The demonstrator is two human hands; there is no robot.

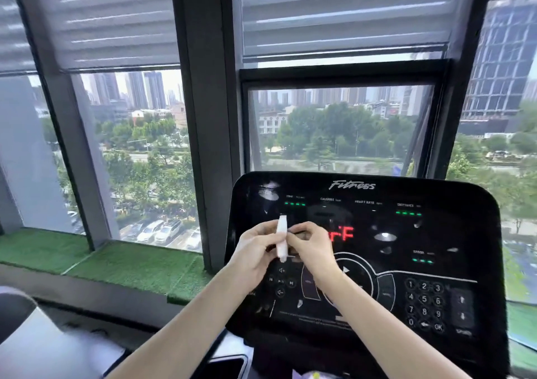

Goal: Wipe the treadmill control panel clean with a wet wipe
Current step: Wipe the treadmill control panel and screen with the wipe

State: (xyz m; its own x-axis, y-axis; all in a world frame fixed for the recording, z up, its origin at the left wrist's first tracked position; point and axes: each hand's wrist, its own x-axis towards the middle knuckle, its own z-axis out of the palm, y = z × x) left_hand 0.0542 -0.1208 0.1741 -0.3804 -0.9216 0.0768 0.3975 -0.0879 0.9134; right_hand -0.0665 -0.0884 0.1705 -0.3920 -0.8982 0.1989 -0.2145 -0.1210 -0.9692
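The black glossy treadmill control panel [392, 233] stands tilted in front of me, with red digits lit, green indicator bars and a number keypad at its lower right. In front of its left half, a folded white wet wipe [282, 239] is held upright and seen edge-on. My left hand [254, 252] grips it from the left. My right hand [312, 246] pinches it from the right with thumb and fingers. The wipe is held in the air, apart from the panel.
Large windows with half-lowered blinds [116, 21] rise behind the panel. A ledge covered in green artificial turf [130, 265] runs along the left below the glass. A dark tray or phone-like object [223, 367] lies below the panel at the bottom edge.
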